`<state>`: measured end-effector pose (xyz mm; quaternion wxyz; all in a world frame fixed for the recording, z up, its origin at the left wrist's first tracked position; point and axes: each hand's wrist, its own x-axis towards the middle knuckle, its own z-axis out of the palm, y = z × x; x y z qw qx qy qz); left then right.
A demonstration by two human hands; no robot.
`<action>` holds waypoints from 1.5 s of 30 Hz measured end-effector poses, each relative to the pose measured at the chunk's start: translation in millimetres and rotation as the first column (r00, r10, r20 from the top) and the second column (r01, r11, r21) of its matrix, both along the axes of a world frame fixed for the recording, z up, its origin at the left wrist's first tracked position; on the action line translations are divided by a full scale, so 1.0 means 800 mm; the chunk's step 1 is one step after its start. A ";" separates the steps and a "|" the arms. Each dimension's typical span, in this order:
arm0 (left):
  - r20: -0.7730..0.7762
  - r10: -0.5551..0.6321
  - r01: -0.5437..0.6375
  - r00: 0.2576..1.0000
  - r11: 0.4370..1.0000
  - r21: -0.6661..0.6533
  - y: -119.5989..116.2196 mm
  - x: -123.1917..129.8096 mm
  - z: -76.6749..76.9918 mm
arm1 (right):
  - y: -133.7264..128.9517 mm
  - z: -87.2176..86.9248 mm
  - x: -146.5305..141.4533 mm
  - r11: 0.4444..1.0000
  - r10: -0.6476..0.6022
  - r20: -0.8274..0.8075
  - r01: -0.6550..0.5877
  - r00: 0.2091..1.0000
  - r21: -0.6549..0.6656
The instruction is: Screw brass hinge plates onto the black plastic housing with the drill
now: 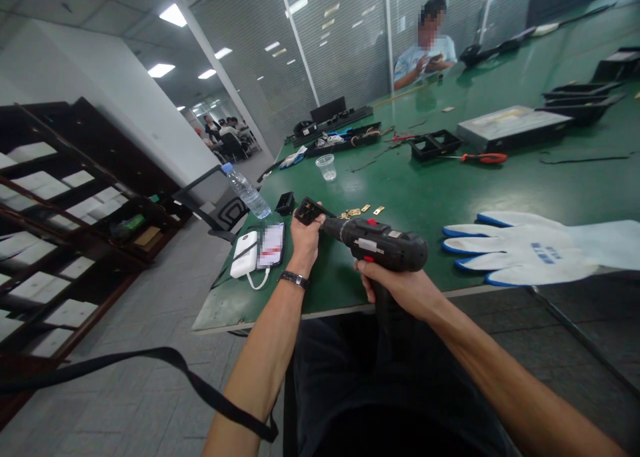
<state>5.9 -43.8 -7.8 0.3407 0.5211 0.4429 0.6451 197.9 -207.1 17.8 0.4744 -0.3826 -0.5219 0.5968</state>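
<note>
My right hand point(395, 285) is wrapped round the grip of a black cordless drill point(387, 244) with red switches. The drill lies sideways, its chuck aimed left at a small black plastic box point(309, 210). That box is held in my left hand point(305, 237), its hollow side turned up; brassy bits show inside it. Whether the drill's tip touches the box cannot be made out. Several small brass plates point(354, 212) lie on the green table just beyond the chuck. A second black box point(285, 203) rests left of the held one.
Left are a water bottle point(247, 192), a phone point(271, 245) and a white power bank point(245, 253). A plastic cup point(327, 168) stands behind. White-and-blue gloves point(530, 247) lie right; a screwdriver point(484, 158) and grey case point(515, 127) lie farther back. A person point(425, 50) sits across the table.
</note>
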 end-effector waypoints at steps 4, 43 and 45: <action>0.047 -0.015 0.014 0.999 0.999 0.033 0.002 -0.002 -0.002 | 0.000 0.000 0.000 1.000 0.009 0.013 -0.009 1.000 0.009; -0.038 0.058 -0.056 0.998 0.997 0.053 -0.008 0.004 0.002 | 0.007 -0.022 0.009 0.999 0.032 0.099 -0.032 0.995 -0.004; -0.033 0.056 -0.054 0.998 0.997 0.056 -0.007 0.004 0.002 | 0.007 -0.022 0.009 1.000 0.028 0.100 -0.027 0.995 -0.008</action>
